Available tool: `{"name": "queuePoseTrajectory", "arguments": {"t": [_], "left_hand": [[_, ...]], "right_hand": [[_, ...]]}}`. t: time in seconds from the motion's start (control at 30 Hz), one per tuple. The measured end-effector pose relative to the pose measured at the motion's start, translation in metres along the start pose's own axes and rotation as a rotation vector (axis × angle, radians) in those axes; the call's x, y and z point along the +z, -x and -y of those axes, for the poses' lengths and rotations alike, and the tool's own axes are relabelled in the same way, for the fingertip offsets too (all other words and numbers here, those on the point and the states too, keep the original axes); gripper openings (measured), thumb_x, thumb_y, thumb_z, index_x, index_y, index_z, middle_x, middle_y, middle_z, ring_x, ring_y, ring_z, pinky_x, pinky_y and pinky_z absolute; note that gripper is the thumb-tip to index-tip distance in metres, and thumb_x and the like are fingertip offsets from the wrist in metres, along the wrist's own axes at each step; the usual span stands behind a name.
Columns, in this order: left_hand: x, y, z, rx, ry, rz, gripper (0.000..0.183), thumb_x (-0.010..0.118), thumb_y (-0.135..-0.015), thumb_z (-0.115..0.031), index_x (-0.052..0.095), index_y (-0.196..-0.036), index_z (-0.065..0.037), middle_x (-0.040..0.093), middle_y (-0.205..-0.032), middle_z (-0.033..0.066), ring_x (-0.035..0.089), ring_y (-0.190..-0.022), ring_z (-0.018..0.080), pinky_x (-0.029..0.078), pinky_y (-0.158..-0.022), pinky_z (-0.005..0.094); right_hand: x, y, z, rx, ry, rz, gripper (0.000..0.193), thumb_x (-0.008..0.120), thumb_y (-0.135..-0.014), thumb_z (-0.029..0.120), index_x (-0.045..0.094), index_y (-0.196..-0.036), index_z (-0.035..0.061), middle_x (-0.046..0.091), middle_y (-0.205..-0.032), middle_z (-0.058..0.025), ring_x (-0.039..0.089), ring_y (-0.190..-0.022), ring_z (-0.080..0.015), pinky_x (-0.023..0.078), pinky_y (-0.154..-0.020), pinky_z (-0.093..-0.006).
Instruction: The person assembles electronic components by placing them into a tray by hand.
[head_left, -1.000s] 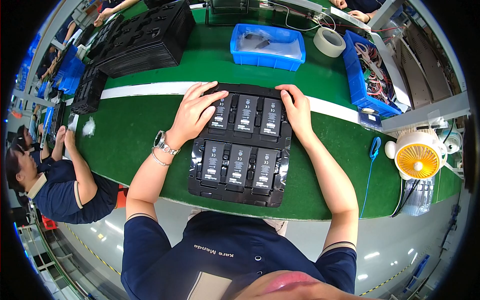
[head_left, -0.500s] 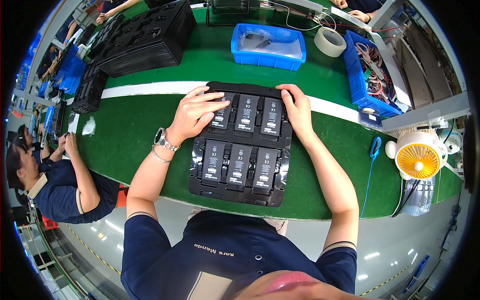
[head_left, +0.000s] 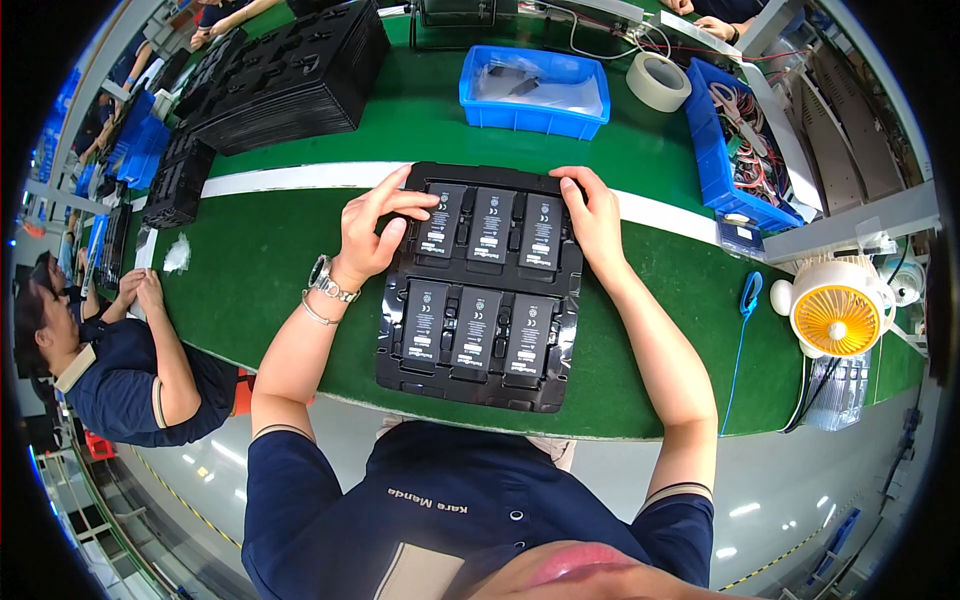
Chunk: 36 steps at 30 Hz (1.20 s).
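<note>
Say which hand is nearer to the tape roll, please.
Right. In the picture, the right hand is below and left of the tape roll; the left hand is much farther left.

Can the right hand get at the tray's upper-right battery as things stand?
Likely yes: the right hand rests at the far-right corner of the tray, beside that battery, and nothing covers it.

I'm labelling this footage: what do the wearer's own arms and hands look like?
The left hand is ungloved, with a silver-toned watch and a thin bangle at the wrist. The right hand is also ungloved, its wrist unadorned. The short navy sleeves are tan-edged.
</note>
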<state>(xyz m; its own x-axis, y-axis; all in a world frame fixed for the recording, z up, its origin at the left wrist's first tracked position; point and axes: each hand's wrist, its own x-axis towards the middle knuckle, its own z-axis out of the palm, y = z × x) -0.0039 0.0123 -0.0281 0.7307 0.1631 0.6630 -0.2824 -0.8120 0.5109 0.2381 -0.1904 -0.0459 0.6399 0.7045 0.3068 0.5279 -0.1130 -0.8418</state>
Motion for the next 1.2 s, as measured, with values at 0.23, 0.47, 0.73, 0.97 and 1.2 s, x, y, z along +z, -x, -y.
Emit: {"name": "queuePoseTrajectory", "arguments": {"t": [0.23, 0.47, 0.73, 0.97, 1.2], "left_hand": [[0.004, 0.000, 0.007, 0.067, 0.098, -0.035, 0.069, 0.045, -0.102, -0.047, 0.032, -0.150, 0.000, 0.067, -0.124, 0.0214, 0.075, -0.090, 0.0274, 0.055, -0.091, 0.0391], [0.005, 0.001, 0.004, 0.029, 0.127, -0.025, 0.076, 0.044, -0.102, -0.054, 0.024, -0.154, -0.002, 0.064, -0.130, 0.0228, 0.075, -0.091, 0.0274, 0.055, -0.091, 0.0388], [0.006, 0.002, 0.006, 0.028, 0.120, 0.000, 0.075, 0.046, -0.102, -0.052, 0.024, -0.154, -0.002, 0.064, -0.130, 0.0217, 0.075, -0.090, 0.0267, 0.052, -0.096, 0.0400], [0.007, 0.000, 0.005, 0.006, 0.130, 0.012, 0.075, 0.047, -0.102, -0.051, 0.024, -0.153, -0.002, 0.064, -0.130, 0.0209, 0.075, -0.091, 0.0261, 0.049, -0.102, 0.0416], [0.008, 0.000, 0.006, 0.008, 0.129, 0.003, 0.076, 0.047, -0.101, -0.052, 0.024, -0.154, -0.003, 0.064, -0.130, 0.0205, 0.075, -0.091, 0.0255, 0.049, -0.102, 0.0418]], "right_hand": [[0.001, 0.000, -0.002, 0.003, 0.003, 0.002, 0.022, 0.055, -0.097, 0.019, 0.069, -0.105, 0.0031, 0.069, -0.101, -0.0131, 0.064, -0.094, -0.0308, 0.049, -0.083, -0.0399], [0.001, 0.000, -0.001, 0.010, -0.001, 0.001, 0.022, 0.055, -0.097, 0.019, 0.069, -0.105, 0.0031, 0.069, -0.101, -0.0134, 0.064, -0.094, -0.0308, 0.049, -0.083, -0.0402], [0.000, 0.000, 0.000, 0.009, 0.004, 0.005, 0.023, 0.054, -0.097, 0.019, 0.069, -0.105, 0.0030, 0.068, -0.099, -0.0132, 0.064, -0.092, -0.0300, 0.048, -0.082, -0.0395], [0.000, -0.001, -0.003, -0.022, 0.024, -0.005, 0.023, 0.054, -0.097, 0.019, 0.069, -0.105, 0.0033, 0.069, -0.100, -0.0132, 0.064, -0.093, -0.0300, 0.048, -0.083, -0.0397], [0.000, 0.000, 0.000, -0.010, 0.016, 0.001, 0.023, 0.054, -0.097, 0.019, 0.069, -0.105, 0.0031, 0.069, -0.100, -0.0131, 0.064, -0.093, -0.0301, 0.048, -0.083, -0.0395]]}}
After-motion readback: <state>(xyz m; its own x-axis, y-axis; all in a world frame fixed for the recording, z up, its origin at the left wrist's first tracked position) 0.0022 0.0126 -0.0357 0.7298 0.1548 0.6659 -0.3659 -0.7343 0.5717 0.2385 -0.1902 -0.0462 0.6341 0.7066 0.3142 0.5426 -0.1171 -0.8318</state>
